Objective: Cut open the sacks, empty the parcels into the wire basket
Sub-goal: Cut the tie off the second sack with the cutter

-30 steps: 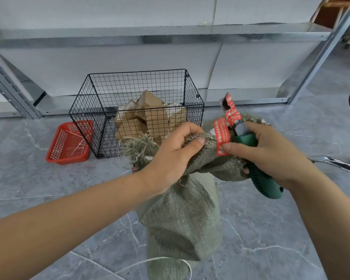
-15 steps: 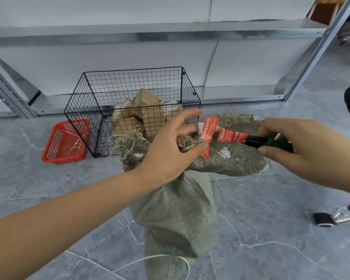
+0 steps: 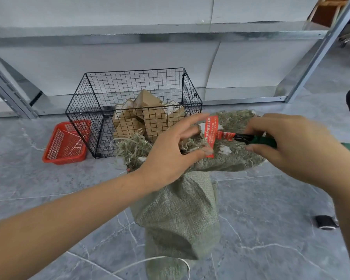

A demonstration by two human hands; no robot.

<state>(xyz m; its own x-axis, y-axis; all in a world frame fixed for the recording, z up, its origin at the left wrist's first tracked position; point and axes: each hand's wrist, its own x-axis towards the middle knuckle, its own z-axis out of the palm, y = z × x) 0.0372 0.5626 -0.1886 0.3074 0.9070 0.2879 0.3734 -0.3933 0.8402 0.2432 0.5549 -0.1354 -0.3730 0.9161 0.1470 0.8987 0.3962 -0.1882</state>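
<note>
1. Red tag (image 3: 211, 136): white print, too blurred to read.
2. Left hand (image 3: 170, 158) pinches the sack (image 3: 180, 215), standing before the wire basket (image 3: 93, 110).
3. Right hand (image 3: 287, 146) grips the cutter (image 3: 259, 139), tipped flat since a second ago.

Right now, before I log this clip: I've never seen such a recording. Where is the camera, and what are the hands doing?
There is no machine here: a person wears one wide-angle camera on the head, looking forward and down, so both arms reach in from below. The left hand grips the gathered top of a green woven sack standing on the grey floor. The right hand holds a green-handled cutter, its dark tip pointing at a red label on the sack's top. Behind, a black wire basket already holds brown cardboard parcels; a red plastic basket sits beside it, in front of metal shelving.
</note>
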